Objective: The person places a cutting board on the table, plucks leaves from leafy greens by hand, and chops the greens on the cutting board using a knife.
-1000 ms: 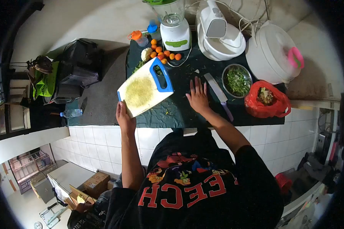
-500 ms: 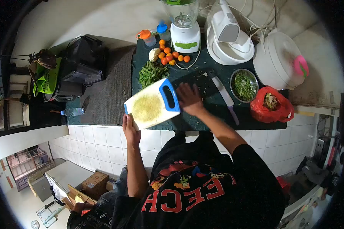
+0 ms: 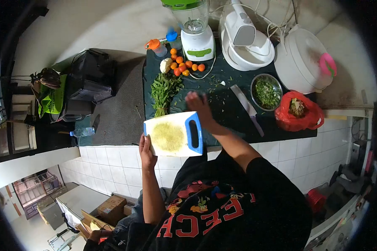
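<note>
My left hand (image 3: pixel 147 151) grips the lower left edge of a white cutting board (image 3: pixel 169 134) with a blue handle, held up at the table's front edge. My right hand (image 3: pixel 200 109), blurred by motion, is over the dark green cloth with its fingers apart and nothing in it. Behind the board lies a bunch of leafy greens (image 3: pixel 165 90). To the right of my right hand, a knife (image 3: pixel 245 102) with a purple handle lies beside a metal bowl (image 3: pixel 266 92) of chopped greens. Small scraps are scattered on the cloth.
Orange fruits (image 3: pixel 180 62), a white vegetable (image 3: pixel 166 65) and a blender (image 3: pixel 198 44) stand toward the back. A stand mixer (image 3: pixel 244 35), a lidded white tub (image 3: pixel 303 62) and a red bag (image 3: pixel 289 119) are at the right. Another person's hand (image 3: pixel 95 236) shows at lower left.
The board has come down and toward my body, turning more level and uncovering the leafy greens. My right hand has moved left over the cloth, away from the knife.
</note>
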`<move>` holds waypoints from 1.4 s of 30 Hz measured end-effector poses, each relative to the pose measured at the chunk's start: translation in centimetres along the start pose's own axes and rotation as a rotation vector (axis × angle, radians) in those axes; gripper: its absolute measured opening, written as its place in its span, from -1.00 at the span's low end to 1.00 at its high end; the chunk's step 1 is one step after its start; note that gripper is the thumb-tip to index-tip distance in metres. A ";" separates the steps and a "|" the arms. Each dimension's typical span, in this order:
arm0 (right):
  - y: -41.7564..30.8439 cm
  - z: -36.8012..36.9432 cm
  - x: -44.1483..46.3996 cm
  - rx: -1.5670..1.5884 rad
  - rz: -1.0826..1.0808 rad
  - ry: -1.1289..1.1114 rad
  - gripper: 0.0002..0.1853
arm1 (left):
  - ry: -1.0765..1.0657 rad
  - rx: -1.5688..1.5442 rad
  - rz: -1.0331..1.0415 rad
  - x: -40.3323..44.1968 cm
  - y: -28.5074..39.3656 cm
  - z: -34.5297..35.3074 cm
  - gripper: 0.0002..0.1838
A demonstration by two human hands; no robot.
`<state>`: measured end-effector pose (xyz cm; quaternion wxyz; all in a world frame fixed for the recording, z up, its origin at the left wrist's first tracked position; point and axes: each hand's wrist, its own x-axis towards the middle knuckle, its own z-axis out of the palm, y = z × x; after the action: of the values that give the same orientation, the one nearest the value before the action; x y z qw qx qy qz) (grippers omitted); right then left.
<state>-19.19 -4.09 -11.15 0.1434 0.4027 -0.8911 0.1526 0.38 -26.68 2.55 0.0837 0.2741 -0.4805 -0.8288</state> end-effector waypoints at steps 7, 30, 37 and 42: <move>6.7 -6.8 -5.2 0.144 -0.021 -0.223 -0.25 | 0.018 -0.047 -0.069 0.6 -4.8 1.5 -0.69; 14.9 -6.7 2.8 0.028 -0.179 -0.203 -0.36 | -0.034 0.542 0.026 2.8 -18.6 6.7 -0.47; 14.2 -14.4 -9.5 -0.064 0.468 -0.540 -0.81 | 0.270 1.380 0.169 4.1 -18.2 12.7 -0.38; 13.7 -14.9 -21.5 -0.328 0.381 -0.356 -0.86 | 0.360 1.608 0.396 8.9 -19.3 13.5 0.08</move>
<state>-13.99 24.84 -7.87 0.0170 0.2201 -0.9744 -0.0417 -11.91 -10.01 -11.75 0.0822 0.2888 -0.9422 -0.1488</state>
